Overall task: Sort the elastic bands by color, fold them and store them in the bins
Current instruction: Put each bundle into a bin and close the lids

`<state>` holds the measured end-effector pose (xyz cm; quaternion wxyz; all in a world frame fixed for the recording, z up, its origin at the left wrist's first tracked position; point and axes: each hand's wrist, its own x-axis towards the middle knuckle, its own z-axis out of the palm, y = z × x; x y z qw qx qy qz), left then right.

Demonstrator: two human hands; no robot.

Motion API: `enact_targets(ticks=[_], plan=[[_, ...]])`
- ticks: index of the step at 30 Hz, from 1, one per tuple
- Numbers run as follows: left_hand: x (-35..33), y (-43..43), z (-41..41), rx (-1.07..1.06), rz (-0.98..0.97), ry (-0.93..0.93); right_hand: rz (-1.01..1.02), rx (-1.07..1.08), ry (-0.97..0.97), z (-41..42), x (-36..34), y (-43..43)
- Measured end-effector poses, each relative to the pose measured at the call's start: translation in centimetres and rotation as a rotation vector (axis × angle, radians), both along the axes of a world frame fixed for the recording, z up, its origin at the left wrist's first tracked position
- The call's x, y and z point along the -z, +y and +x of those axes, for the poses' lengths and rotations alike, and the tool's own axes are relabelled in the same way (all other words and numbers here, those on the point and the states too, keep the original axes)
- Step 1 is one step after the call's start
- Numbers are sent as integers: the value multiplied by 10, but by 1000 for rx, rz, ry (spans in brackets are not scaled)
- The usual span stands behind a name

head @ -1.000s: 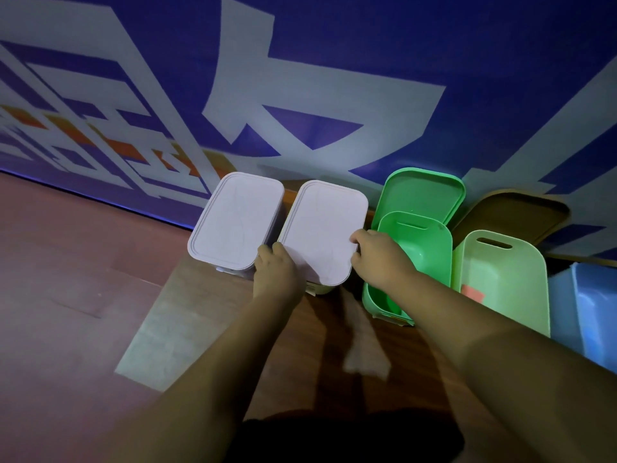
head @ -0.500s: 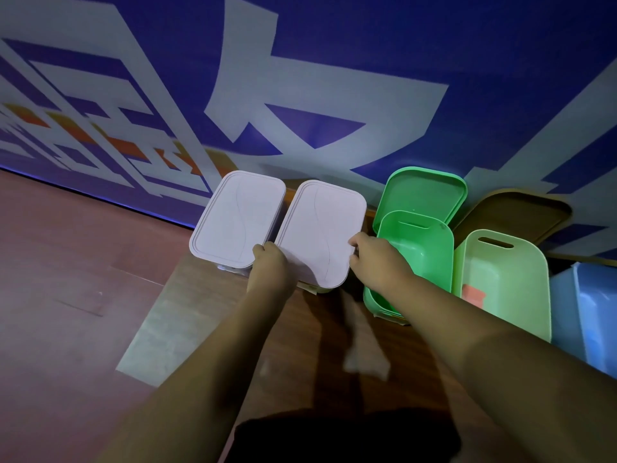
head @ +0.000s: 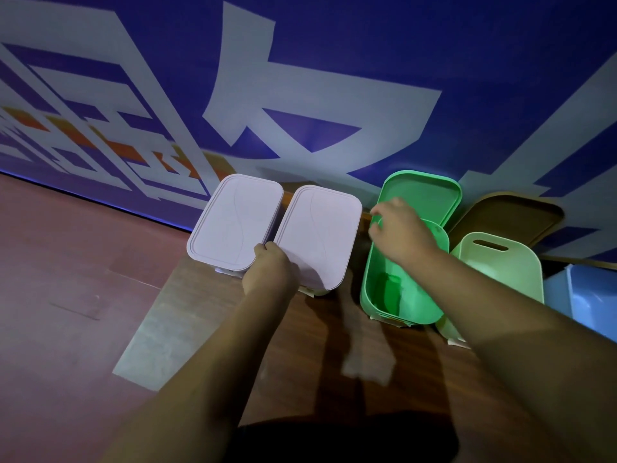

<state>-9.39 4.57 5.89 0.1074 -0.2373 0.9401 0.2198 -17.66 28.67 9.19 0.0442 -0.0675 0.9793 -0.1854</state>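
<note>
Two lilac bins with their lids on stand side by side against the wall, the left one (head: 233, 222) and the right one (head: 322, 235). My left hand (head: 270, 270) grips the near left corner of the right bin's lid, fingers curled over its edge. My right hand (head: 399, 230) hovers over the far end of the open green bin (head: 394, 305), fingers curled at its far rim; whether it grips the rim is unclear. The green lid (head: 424, 193) leans on the wall behind it. No elastic bands are in sight.
A pale green open bin (head: 497, 265) stands right of the green one, with a brown lid (head: 514, 215) leaning behind it. A blue bin (head: 594, 302) sits at the right edge. The blue and white banner wall (head: 300, 78) closes off the back. Wooden floor (head: 66, 295) lies to the left.
My right hand left the right edge of the lilac lid and moved right and further away, over the green bin. My left hand stayed at the lid's near left corner.
</note>
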Motion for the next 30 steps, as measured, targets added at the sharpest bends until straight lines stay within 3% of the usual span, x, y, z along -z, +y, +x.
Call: enact_targets(ticks=[3,6,10,13,18,24,28,30], plan=[[-12,17,0,45,-46,38,100,96,167,-22,-23,29],[-13,42,1,239,37,50,156,132,263,-35,-35,53],[-8,78,3,454,205,-17,204,124,148,-40,-33,70],[2,97,8,500,263,-95,240,133,131,-38,-29,79],[14,114,21,371,441,-367,229,138,122,-31,-24,94],[18,121,32,215,662,-415,125,110,171,-10,-36,102],[21,133,38,-112,977,-433,90,76,229,16,-48,106],[31,137,37,-270,1039,-435,81,51,243,33,-49,106]])
